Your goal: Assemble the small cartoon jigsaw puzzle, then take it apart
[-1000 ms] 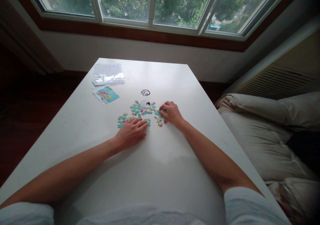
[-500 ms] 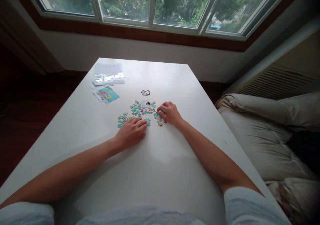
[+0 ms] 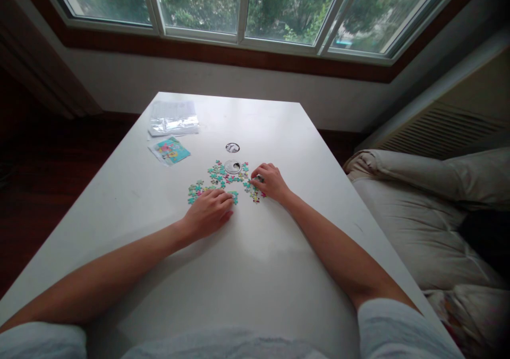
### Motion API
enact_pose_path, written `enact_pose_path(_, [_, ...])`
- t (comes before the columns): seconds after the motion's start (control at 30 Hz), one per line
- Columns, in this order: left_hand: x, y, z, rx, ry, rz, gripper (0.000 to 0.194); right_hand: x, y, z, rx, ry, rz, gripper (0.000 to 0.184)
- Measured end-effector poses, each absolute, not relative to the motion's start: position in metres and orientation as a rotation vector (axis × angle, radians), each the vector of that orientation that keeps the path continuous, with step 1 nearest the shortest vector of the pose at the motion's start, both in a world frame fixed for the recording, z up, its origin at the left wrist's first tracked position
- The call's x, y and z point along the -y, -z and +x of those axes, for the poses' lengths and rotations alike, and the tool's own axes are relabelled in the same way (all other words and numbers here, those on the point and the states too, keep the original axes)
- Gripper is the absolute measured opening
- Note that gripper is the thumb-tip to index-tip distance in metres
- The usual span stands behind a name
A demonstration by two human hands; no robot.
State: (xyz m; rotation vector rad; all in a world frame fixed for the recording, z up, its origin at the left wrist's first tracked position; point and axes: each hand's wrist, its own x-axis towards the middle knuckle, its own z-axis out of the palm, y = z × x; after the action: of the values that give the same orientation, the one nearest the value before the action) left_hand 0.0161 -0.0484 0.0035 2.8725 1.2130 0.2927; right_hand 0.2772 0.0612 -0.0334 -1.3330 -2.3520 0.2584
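Small jigsaw pieces (image 3: 217, 173), mostly teal with some pink and yellow, lie in loose clusters on the white table (image 3: 247, 284). My left hand (image 3: 210, 209) rests palm down over the left cluster, fingers stretched out and covering part of it. Its fingertips are beside a small teal group of pieces (image 3: 234, 197). My right hand (image 3: 271, 182) is at the right cluster (image 3: 255, 193), its fingers curled and thumb bent inward in a pinch. A small piece (image 3: 260, 178) shows between thumb and fingers, partly hidden.
Behind the pieces are two round openings, a nearer one (image 3: 233, 167) with a pale rim and a farther one (image 3: 232, 147). A colourful picture card (image 3: 170, 151) and a clear plastic bag (image 3: 173, 118) lie at the far left. A padded sofa (image 3: 418, 226) adjoins the right side.
Both hands stay almost in place. The right fingers shift only slightly over the pieces, and the left hand's fingertips draw back a little from the teal group.
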Motion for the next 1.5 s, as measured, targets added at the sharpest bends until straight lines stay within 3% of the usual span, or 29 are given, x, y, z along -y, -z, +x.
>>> enact_pose_path(0.63, [0.061, 0.000, 0.025, -0.916, -0.268, 2.913, 0.027, -0.055, 0.031, 0.272, 2.338, -0.216, -1.344, 0.016])
enact_pose_path(0.8, [0.050, 0.004, 0.017, -1.289, -0.410, 2.828, 0.032, -0.050, 0.035, 0.267, 2.352, -0.221, -1.317, 0.035])
enact_pose_path(0.97, [0.032, 0.018, 0.003, -1.636, -0.511, 2.693, 0.056, -0.044, 0.041, 0.260, 2.451, -0.184, -1.327, 0.059])
enact_pose_path(1.5, [-0.003, 0.046, -0.014, -1.628, -0.282, 2.617, 0.078, -0.054, 0.042, 0.256, 2.559, -0.209, -1.406, 0.072])
